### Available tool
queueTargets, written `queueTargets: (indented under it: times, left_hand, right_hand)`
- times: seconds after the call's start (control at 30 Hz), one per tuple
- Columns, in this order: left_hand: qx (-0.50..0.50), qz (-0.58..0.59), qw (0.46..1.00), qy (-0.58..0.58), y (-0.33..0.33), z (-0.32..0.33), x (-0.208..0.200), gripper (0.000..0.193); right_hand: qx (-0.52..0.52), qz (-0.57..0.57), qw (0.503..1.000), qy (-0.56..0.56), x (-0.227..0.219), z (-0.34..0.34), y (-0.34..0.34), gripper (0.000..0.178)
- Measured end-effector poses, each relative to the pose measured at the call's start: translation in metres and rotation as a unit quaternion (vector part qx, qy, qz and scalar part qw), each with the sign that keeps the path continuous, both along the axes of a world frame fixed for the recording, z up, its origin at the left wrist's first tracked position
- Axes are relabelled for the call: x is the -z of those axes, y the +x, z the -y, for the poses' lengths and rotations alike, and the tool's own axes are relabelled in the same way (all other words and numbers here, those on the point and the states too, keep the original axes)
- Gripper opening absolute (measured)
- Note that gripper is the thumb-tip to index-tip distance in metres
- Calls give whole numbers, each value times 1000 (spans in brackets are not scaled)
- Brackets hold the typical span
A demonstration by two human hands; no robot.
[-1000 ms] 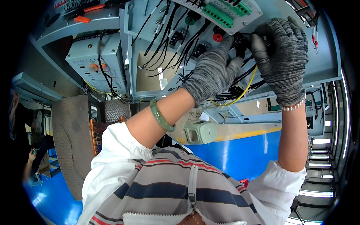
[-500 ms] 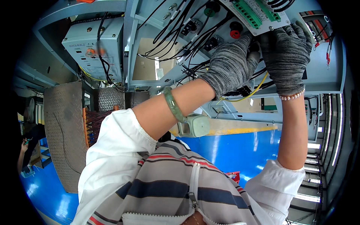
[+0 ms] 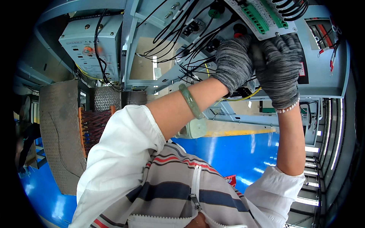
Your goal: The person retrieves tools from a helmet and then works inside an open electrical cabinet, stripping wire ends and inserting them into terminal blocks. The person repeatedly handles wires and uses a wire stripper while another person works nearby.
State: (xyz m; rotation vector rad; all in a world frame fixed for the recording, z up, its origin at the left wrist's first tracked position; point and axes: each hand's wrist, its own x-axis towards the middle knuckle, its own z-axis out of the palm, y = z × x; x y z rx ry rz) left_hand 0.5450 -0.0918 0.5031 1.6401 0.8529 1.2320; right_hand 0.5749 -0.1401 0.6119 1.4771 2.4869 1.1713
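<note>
Grey knitted gloves cover both my hands, which work close together inside a grey metal cabinet (image 3: 325, 70). My left hand (image 3: 235, 62) is curled closed just below a red push button (image 3: 238, 34); whatever its fingertips hold is hidden. Beside it, my right hand (image 3: 280, 68) is slightly blurred, its fingers stretched out and a little apart below the lower edge of a circuit board (image 3: 262, 19) with green terminal strips. The right thumb side reaches toward the left fingers. Black wires (image 3: 197, 49) run in a bundle left of my left hand, and a yellow wire (image 3: 243, 98) passes below both hands.
A grey control box (image 3: 93, 49) with an orange knob is at the left. Red-tipped leads (image 3: 332, 66) hang at the right. A brown checker-plate panel (image 3: 61, 133) stands lower left. A pale green stool (image 3: 194, 128) stands on the blue floor (image 3: 213, 152).
My right hand has moved left and slightly down, closer to my left hand. The left fingers have shifted left. The view has shifted slightly, and a dark plate with a red-and-white label now shows.
</note>
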Motion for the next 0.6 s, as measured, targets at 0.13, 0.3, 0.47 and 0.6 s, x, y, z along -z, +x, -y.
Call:
queueTargets:
  times: [0.13, 0.3, 0.47, 0.6]
  left_hand:
    - [-16, 71, 997, -26, -2, -4, 3, 24]
    - [24, -4, 999, 24, -25, 5, -9, 25]
    - [13, 70, 995, 73, -27, -2, 3, 38]
    - [60, 74, 989, 113, -37, 2, 1, 37]
  right_hand:
    - [50, 83, 995, 18, 6, 4, 2, 24]
    - [29, 3, 998, 58, 5, 26, -5, 17]
    - [73, -157, 982, 71, 13, 59, -4, 25]
    - [109, -415, 897, 105, 25, 81, 25, 24]
